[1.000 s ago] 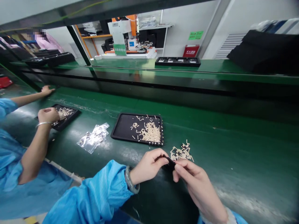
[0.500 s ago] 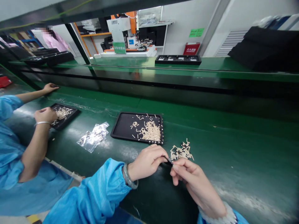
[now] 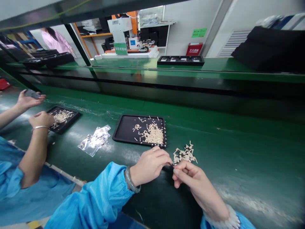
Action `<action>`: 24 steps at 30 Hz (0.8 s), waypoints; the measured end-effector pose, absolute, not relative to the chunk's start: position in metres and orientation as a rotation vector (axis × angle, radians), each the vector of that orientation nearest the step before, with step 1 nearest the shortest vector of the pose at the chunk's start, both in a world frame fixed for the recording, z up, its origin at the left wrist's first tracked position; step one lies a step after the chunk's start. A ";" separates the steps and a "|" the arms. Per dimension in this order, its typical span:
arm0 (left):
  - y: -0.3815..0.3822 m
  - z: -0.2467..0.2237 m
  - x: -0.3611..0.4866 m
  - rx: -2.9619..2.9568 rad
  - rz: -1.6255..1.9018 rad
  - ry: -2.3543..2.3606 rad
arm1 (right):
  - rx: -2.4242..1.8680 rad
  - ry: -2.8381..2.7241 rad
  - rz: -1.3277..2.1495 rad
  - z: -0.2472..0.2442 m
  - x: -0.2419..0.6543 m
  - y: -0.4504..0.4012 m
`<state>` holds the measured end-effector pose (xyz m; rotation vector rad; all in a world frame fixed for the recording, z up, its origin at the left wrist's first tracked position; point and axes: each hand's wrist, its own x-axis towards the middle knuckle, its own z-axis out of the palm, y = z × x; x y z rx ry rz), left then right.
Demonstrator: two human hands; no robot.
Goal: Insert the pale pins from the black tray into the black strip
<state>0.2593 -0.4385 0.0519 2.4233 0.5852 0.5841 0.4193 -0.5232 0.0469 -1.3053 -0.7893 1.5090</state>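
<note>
My left hand (image 3: 151,165) is closed in a pinch on a small dark piece (image 3: 171,164), most of it hidden by the fingers. Close against it, my right hand (image 3: 194,179) also pinches with thumb and forefinger at the piece's other end; what sits in that pinch is too small to make out. Just beyond the fingers lies a loose pile of small beige and black strips (image 3: 186,153) on the green table. Behind my left hand is a black tray (image 3: 126,128), with many beige strips (image 3: 154,133) heaped at its right end and small pale pieces along its right edge.
Left of the tray lies a clear plastic bag (image 3: 95,140) of small parts. Further left, a co-worker's hand (image 3: 41,121) reaches into another black tray (image 3: 64,127); their other hand (image 3: 30,99) holds a grey object. A raised shelf (image 3: 133,63) runs along the back.
My hands stay nearly in place; the dark piece between them shows less now. The co-worker's far hand has drawn back to the left and turned up with a grey object.
</note>
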 end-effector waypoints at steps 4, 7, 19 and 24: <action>-0.440 0.051 0.260 2.291 0.670 0.667 | -1.234 -0.708 1.556 0.045 0.423 -0.523; -0.441 0.049 0.261 2.235 0.688 0.683 | -1.185 -0.649 1.605 0.043 0.425 -0.525; -0.440 0.050 0.257 2.363 0.921 0.806 | -1.437 -0.868 0.771 0.030 0.504 -0.461; -0.445 0.047 0.258 2.461 0.852 0.768 | -1.528 -0.968 0.725 0.013 0.504 -0.461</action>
